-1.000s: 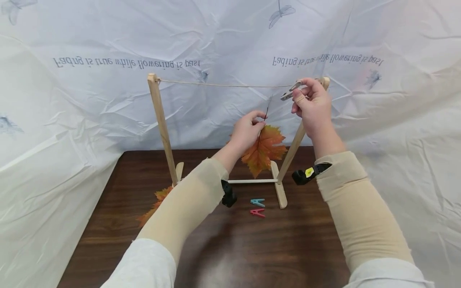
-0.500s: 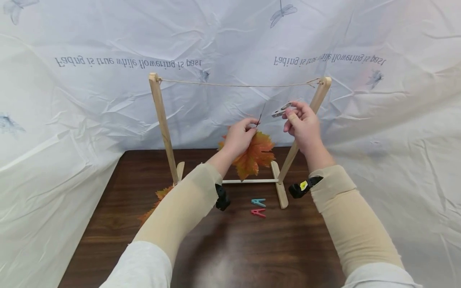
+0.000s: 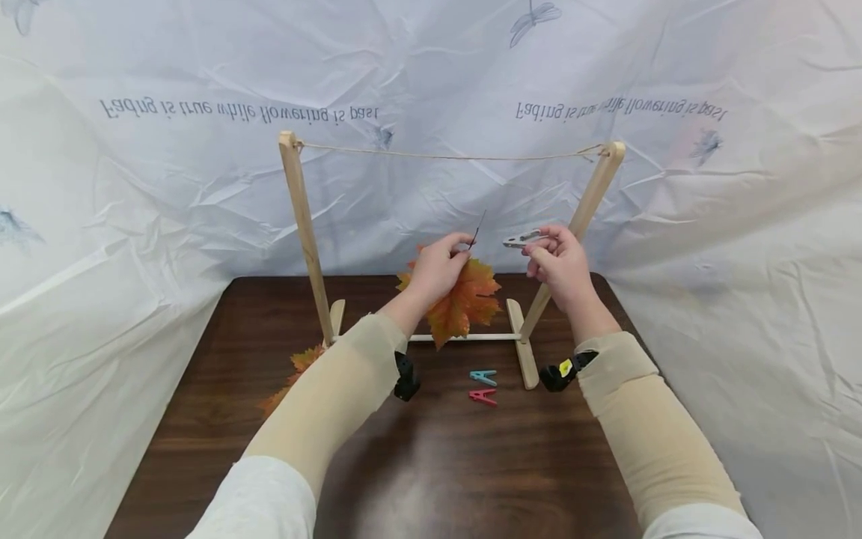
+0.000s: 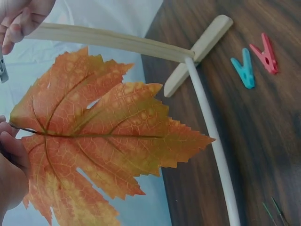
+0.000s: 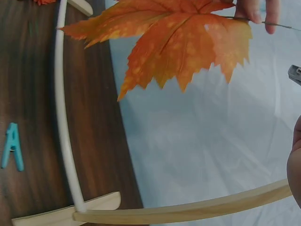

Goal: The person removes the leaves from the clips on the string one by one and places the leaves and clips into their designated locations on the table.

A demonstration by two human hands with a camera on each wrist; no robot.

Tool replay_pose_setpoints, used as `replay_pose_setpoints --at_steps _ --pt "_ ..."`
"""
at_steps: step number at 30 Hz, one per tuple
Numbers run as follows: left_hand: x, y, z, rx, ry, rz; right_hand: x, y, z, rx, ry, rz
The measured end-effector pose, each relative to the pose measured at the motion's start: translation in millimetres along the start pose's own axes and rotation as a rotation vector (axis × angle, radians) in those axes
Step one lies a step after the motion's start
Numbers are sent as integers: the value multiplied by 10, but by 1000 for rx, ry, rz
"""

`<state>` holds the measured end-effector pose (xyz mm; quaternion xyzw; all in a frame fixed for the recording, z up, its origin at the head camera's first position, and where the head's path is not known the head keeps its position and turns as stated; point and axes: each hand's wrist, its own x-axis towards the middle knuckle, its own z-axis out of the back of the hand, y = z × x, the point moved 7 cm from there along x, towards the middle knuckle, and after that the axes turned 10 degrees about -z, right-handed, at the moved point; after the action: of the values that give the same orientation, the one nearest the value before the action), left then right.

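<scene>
My left hand (image 3: 439, 268) pinches the thin dark stem of an orange maple leaf (image 3: 465, 303); the leaf hangs below the fingers, and the stem's tip sticks up past them. Across from it, my right hand (image 3: 560, 262) holds a grey clothespin (image 3: 520, 239) between thumb and fingers, its nose toward the stem but apart from it. Both hands are below the string (image 3: 444, 156) tied between two wooden posts. The left wrist view shows the veined leaf (image 4: 103, 132) up close. Only the clothespin's end (image 5: 295, 74) shows in the right wrist view.
A blue clothespin (image 3: 483, 377) and a red clothespin (image 3: 483, 397) lie on the dark wooden table (image 3: 471, 464). Another orange leaf (image 3: 304, 361) is partly hidden by my left arm. The frame's right post (image 3: 595, 187), left post (image 3: 303, 224) and white crossbar (image 3: 474, 337) stand around the hands.
Both hands have come down, away from the string, and shifted left. The leaf has moved with the left hand, the grey clothespin with the right.
</scene>
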<state>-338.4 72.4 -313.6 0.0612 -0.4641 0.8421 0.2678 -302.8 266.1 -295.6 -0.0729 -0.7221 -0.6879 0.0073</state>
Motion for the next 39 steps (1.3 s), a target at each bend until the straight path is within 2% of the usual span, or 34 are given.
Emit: replay_pose_setpoints --at_steps 6,15,20,24,33,39 --pt "-61 92 -69 35 57 3 -29 -210 22 22 18 -43" --pt "-172 247 -54 67 76 13 -75 -463 63 10 22 -102" --pt "-197 310 -67 85 88 8 -89 -532 55 32 37 -113" --pt "-219 338 -59 75 88 12 -109 -558 38 55 52 -117" --pt "-313 458 -8 -4 90 43 -154 -641 87 79 34 -143" --pt "-373 562 70 14 88 61 -187 -735 43 111 60 -150"
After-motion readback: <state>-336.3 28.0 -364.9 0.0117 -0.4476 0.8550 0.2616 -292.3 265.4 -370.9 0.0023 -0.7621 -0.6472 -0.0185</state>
